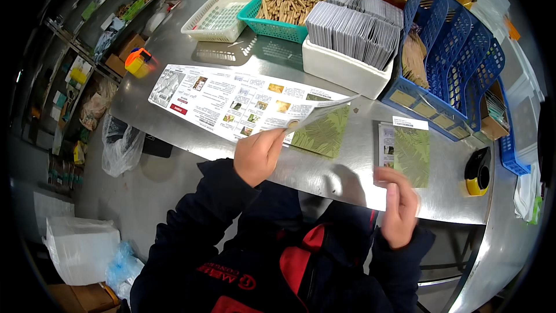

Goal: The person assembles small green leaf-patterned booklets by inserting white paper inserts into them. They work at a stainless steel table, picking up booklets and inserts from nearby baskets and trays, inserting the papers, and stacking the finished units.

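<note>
My left hand pinches a folded leaflet lifted over the steel tabletop's near edge. My right hand, fingers loosely open, touches a green-patterned sheet at that same edge. Risk: the sheet could slide off; a one-corner pinch may let the leaflet unfold.

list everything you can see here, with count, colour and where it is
metal table: one, steel grey, centre
printed sheet: one long, white with small pictures, table left
leaf-pattern card: one, green, under the sheet's lifted end
folded card: one, green and white, table right
teal basket: one, holding tan sticks, back
white basket: one, back left
white tray: one, packed with grey packets, back centre
blue racks: several, right
tape dispenser: one, black and yellow, far right
left hand: pinching the printed sheet
right hand: at the folded card's lower edge
</note>
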A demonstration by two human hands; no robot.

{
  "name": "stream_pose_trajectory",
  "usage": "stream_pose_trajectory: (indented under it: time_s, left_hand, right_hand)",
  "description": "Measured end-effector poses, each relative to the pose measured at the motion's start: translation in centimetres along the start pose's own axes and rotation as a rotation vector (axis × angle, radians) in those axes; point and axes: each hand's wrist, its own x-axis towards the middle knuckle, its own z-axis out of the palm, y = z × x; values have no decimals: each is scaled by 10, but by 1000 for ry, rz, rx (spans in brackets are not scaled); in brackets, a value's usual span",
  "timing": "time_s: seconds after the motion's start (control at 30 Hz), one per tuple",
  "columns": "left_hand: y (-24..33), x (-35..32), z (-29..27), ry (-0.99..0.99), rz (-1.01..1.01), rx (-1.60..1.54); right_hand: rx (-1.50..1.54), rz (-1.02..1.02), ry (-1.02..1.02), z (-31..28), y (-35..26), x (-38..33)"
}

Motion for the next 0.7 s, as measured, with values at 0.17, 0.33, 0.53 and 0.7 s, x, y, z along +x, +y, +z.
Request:
stream_pose_trajectory:
  time_s: [0.17,0.33,0.53,0.7]
  left_hand:
    - [30,-8,-15,73,577,-65]
    - [37,-43,-10,-82,187,-114]
    - [42,-48,-4,-125,-240,-438]
    - [46,-52,-17,-151,-329,-837]
  right_hand:
    - [1392,472,-126,71,45,13]
    - [1256,654,-55,89,47,17]
    - [1239,572,-300,97,48,7]
    - [1273,494,-410,118,40,13]
